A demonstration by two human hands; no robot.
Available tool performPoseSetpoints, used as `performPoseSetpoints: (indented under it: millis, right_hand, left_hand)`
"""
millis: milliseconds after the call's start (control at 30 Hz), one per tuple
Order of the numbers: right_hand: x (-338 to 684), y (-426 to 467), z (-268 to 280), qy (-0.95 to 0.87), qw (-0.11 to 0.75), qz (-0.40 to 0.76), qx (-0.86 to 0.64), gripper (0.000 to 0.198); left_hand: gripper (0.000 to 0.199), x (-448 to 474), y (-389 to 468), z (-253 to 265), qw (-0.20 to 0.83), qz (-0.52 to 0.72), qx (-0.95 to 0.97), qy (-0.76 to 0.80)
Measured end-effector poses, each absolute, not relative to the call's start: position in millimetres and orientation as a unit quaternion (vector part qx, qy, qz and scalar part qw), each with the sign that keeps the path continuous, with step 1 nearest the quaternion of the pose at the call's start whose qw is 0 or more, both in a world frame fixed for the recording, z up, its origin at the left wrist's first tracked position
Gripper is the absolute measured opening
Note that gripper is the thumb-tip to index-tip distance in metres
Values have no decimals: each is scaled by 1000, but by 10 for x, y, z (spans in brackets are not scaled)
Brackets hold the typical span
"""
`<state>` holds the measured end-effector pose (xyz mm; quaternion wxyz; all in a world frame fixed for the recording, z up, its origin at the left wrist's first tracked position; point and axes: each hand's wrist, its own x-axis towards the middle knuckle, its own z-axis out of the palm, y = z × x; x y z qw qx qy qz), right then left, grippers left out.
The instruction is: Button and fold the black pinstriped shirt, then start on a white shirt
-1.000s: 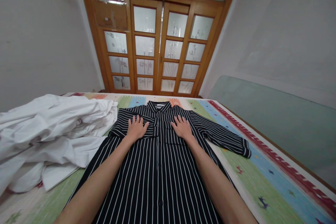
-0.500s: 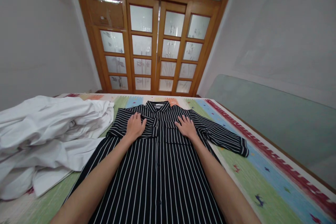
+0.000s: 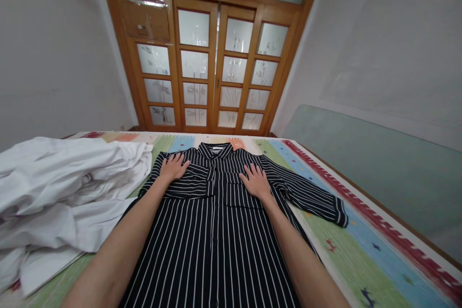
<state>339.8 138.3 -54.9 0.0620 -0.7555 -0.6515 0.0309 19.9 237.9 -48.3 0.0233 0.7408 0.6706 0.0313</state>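
A black shirt with white stripes (image 3: 187, 236) lies front up on the bed, its collar (image 3: 216, 150) at the far end. One sleeve (image 3: 191, 185), on the left, is folded inward across the chest. The other sleeve (image 3: 310, 190) stretches out to the right. My left hand (image 3: 173, 167) rests with spread fingers on the folded sleeve near the left shoulder. On the right side of the chest, above the pocket, my right hand (image 3: 257, 182) lies flat with its fingers apart. Neither hand grips the cloth.
Crumpled white clothes (image 3: 72, 192) are heaped at the left. Under everything is a patterned bedspread (image 3: 346, 245) in green, blue and red. A pale green headboard-like panel (image 3: 378, 163) runs along the right edge. Beyond the bed stand wooden glazed doors (image 3: 216, 67).
My left hand has slid left over the folded sleeve toward the shoulder. My right hand has stayed at nearly the same spot on the chest. The view has shifted slightly.
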Motion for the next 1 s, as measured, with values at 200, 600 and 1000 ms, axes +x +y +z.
performPoseSetpoints:
  millis: [200, 600, 1000]
  right_hand:
    - [3378, 1378, -535, -647, 58, 35, -759, 64]
    - [3373, 1376, -542, -649, 59, 22, -758, 64]
    - [3366, 1369, -528, -644, 59, 35, -762, 65]
  left_hand:
    - [68, 299, 2447, -451, 6, 37, 708, 706]
    - [65, 496, 2608, -455, 38, 10, 798, 601]
    - [71, 598, 2739, -456, 52, 26, 761, 647]
